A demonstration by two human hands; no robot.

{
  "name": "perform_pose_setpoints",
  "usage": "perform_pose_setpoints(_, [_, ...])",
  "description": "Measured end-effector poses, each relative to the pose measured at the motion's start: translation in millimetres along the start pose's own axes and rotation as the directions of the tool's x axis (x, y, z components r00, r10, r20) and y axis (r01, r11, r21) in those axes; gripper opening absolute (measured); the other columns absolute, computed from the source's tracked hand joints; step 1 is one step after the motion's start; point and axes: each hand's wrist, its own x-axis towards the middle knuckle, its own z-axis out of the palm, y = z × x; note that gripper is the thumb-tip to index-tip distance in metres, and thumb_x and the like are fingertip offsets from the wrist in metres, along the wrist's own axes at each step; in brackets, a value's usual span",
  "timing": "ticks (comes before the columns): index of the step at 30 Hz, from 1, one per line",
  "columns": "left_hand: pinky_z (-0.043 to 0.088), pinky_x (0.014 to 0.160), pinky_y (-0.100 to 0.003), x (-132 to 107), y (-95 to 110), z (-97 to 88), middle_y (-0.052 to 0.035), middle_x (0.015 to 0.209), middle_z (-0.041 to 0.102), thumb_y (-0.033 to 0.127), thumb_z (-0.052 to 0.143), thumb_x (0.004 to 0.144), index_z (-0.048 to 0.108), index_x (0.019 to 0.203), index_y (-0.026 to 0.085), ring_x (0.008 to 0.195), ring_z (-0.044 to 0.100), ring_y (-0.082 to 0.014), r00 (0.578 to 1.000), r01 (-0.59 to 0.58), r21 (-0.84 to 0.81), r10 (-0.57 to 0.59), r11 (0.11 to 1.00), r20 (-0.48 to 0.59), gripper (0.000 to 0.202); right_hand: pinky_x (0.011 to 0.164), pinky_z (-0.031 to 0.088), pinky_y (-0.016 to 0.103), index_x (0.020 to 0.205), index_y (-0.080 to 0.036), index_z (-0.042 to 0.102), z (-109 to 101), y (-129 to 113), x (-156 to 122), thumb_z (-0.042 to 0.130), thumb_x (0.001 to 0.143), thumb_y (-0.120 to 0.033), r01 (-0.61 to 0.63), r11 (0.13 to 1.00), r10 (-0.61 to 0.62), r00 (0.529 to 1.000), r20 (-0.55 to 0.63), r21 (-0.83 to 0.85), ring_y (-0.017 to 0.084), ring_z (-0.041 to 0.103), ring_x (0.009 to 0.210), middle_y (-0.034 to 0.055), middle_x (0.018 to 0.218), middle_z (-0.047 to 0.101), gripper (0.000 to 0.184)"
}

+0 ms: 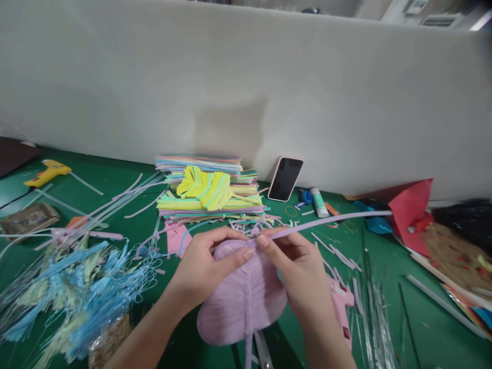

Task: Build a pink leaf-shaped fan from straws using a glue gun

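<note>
A lilac paper leaf shape (240, 307), pleated with a centre rib, lies over the green table (123, 182) in front of me. My left hand (207, 269) pinches its upper edge from the left. At the top of the leaf my right hand (298, 266) pinches a long lilac strip (330, 219) that runs up and to the right. Both thumbs meet near the leaf's top middle.
A stack of coloured paper (209, 192) with yellow leaf shapes stands behind. A phone (285, 178) leans on the grey wall. A pink glue gun (340, 307) lies right, a yellow glue gun (48, 172) far left, blue and green finished leaves (77, 292) at left, scissors (263, 351) below.
</note>
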Motion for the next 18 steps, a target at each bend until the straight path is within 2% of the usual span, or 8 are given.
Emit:
perform_pose_setpoints(5, [0.053, 0.078, -0.028, -0.4, 0.7, -0.5, -0.0006, 0.089, 0.074, 0.036, 0.069, 0.076, 0.073, 0.088, 0.022, 0.085, 0.067, -0.0205, 1.0, 0.006, 0.012, -0.006, 1.0, -0.004, 0.019, 0.069, 0.053, 0.028, 0.077, -0.021, 0.072, -0.9, 5.8, 0.6, 0.078, 0.071, -0.035, -0.012, 0.998, 0.015, 0.998, -0.054, 0.056, 0.018, 0.068, 0.073, 0.0022, 0.075, 0.074, 0.017])
perform_pose_setpoints(18, [0.053, 0.077, -0.027, 1.3, -1.8, 1.9, -0.0002, 0.083, 0.074, 0.035, 0.067, 0.077, 0.072, 0.079, 0.02, 0.082, 0.066, -0.0191, 0.998, 0.004, -0.022, -0.005, 1.0, -0.065, 0.015, 0.073, 0.052, 0.027, 0.08, -0.023, 0.072, 6.8, 4.8, -1.3, 0.077, 0.073, -0.031, 0.047, 0.999, -0.046, 0.999, -0.029, 0.02, 0.016, 0.066, 0.079, 0.0005, 0.081, 0.073, 0.011])
